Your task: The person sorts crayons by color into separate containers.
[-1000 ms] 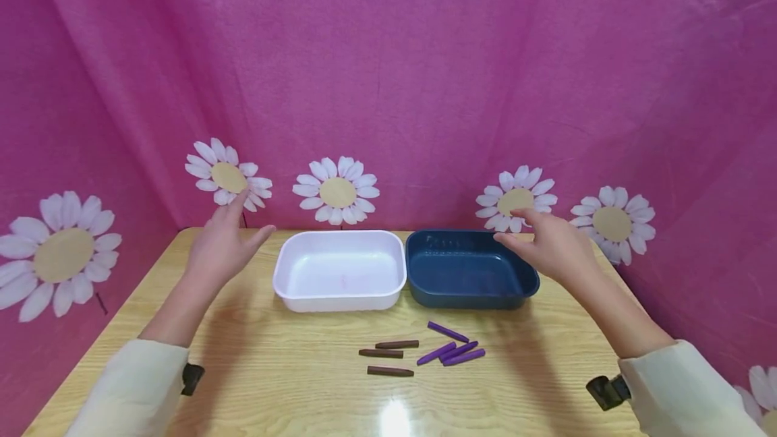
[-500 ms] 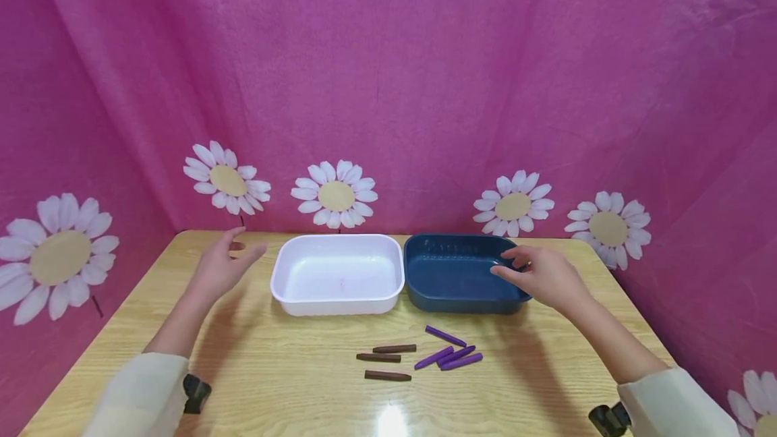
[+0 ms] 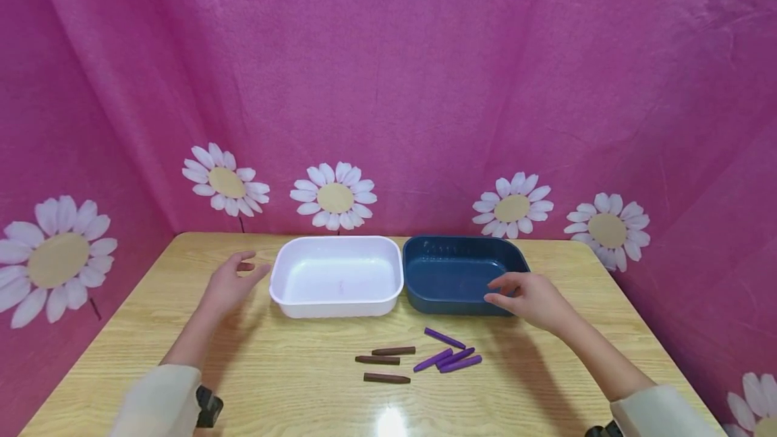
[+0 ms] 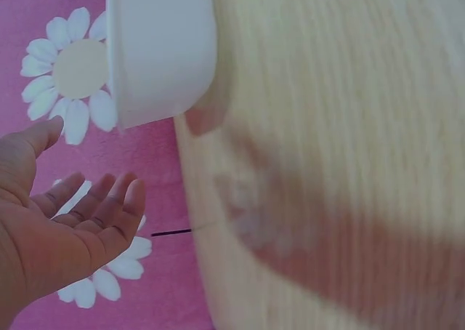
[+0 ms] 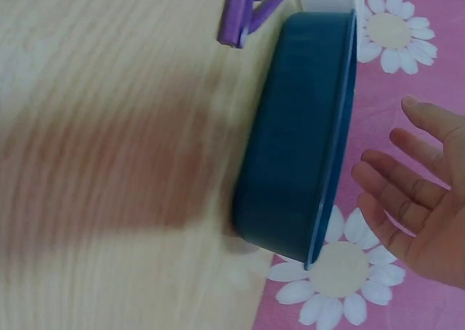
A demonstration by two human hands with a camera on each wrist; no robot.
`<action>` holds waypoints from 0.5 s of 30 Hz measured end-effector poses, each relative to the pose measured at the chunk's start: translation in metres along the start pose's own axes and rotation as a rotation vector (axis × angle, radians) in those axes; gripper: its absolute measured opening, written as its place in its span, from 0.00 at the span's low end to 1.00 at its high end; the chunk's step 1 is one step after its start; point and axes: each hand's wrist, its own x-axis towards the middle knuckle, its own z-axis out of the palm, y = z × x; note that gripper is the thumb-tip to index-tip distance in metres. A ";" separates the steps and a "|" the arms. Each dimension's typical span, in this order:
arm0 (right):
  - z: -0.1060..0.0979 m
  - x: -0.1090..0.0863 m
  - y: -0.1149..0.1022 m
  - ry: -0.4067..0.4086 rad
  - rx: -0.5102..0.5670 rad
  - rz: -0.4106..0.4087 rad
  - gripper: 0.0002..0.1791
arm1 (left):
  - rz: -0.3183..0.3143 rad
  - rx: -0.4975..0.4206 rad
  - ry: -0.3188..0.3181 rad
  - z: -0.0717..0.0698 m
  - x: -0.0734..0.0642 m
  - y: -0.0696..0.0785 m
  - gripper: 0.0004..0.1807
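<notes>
My left hand (image 3: 229, 286) hovers just left of the white tray (image 3: 336, 309), fingers loosely bent with nothing in them; the left wrist view shows its palm (image 4: 65, 235) turned up beside the tray wall (image 4: 163, 46). Over the right front part of the dark blue tray (image 3: 458, 306) hangs my right hand (image 3: 531, 299), thumb and fingers parted and holding nothing. In front of the blue tray lie several purple crayons (image 3: 460, 364), some touching. To their left, 3 brown crayons (image 3: 386, 378) lie roughly parallel. The right wrist view shows the purple crayons (image 5: 236, 17) beyond the blue tray (image 5: 294, 134).
Both trays stand side by side near the back edge of the wooden table (image 3: 291, 383). Behind it hangs a pink cloth (image 3: 376, 86) printed with daisies. The sleeve cuffs (image 3: 160, 396) carry dark wrist devices (image 3: 208, 406).
Both hands have come down and nearer, the left to beside the white tray, the right from the blue tray's far right corner to its front right. Trays and crayons stay in place.
</notes>
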 end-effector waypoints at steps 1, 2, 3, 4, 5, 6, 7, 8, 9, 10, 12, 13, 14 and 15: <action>0.002 -0.001 0.001 -0.005 0.009 -0.006 0.19 | -0.003 0.003 -0.002 0.002 0.000 -0.001 0.38; 0.004 -0.001 0.003 -0.010 0.021 -0.011 0.19 | -0.002 0.006 -0.003 0.003 0.000 -0.003 0.38; 0.006 -0.001 0.004 -0.014 0.030 -0.018 0.19 | -0.005 0.001 -0.006 0.005 0.000 -0.004 0.38; 0.008 -0.001 0.005 -0.022 0.044 -0.027 0.18 | -0.009 -0.004 -0.009 0.006 0.000 -0.006 0.37; 0.010 -0.001 0.006 -0.031 0.056 -0.034 0.18 | -0.012 -0.008 -0.010 0.008 0.000 -0.007 0.37; 0.012 -0.001 0.006 -0.040 0.064 -0.044 0.17 | -0.011 -0.010 -0.008 0.009 0.000 -0.009 0.36; 0.014 -0.001 0.007 -0.052 0.071 -0.055 0.17 | -0.010 -0.016 -0.006 0.011 0.001 -0.010 0.36; 0.017 -0.001 0.007 -0.066 0.083 -0.067 0.16 | -0.011 -0.022 -0.008 0.012 0.001 -0.012 0.36; 0.019 -0.001 0.008 -0.081 0.092 -0.086 0.15 | -0.017 -0.032 -0.011 0.014 0.001 -0.013 0.35; 0.022 -0.001 0.008 -0.097 0.107 -0.099 0.14 | -0.016 -0.039 -0.013 0.016 0.001 -0.015 0.35; 0.028 -0.001 0.009 -0.128 0.121 -0.131 0.13 | -0.014 -0.051 -0.017 0.019 0.002 -0.018 0.34; 0.032 -0.001 0.009 -0.139 0.125 -0.145 0.13 | -0.017 -0.059 -0.020 0.021 0.002 -0.018 0.33; 0.035 -0.001 0.010 -0.151 0.129 -0.157 0.12 | -0.019 -0.068 -0.024 0.023 0.002 -0.019 0.32; 0.039 0.000 0.011 -0.158 0.128 -0.166 0.12 | -0.019 -0.074 -0.024 0.024 0.002 -0.020 0.32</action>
